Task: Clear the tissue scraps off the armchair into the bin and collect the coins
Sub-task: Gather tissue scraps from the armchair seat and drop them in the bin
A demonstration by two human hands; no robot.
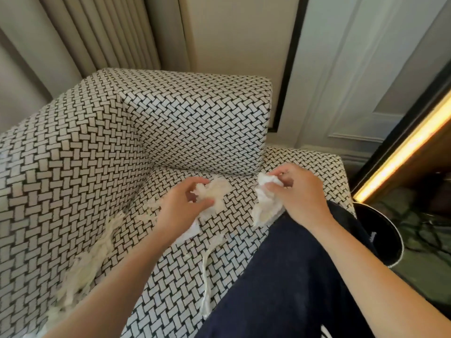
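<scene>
— How far along are we with the scraps?

— Partway at best, I'd judge. My left hand [180, 208] has its fingers curled round a frayed clump [217, 191] low over the armchair [73, 147] seat. My right hand [300, 191] pinches a crumpled white wad [262, 203] near the seat's front edge, just beside my trouser leg [280, 276]. So both hands are full, and neither is over the bin.

— What's left on the seat?

— Plenty. A long shredded heap [92, 252] lies along the foot of the chair's arm, a small tuft [151, 211] sits near my left wrist, and a thin strip [206, 284] runs toward the front edge. A flat piece also pokes out from under my left wrist.

— And the bin?

— The bin [388, 230] stands on the floor to the right of the chair, dark with a pale rim, well apart from both hands. Its inside is too dark for me to tell whether any tissue is in it.

— Coins?

— I see none. They may be under the tissue or in the seat's crease, but I can't tell. That part looks not yet begun.

— Any writing or brands?

— None I can read. There's a faint pale mark inside the bin, too small to make out.
</scene>
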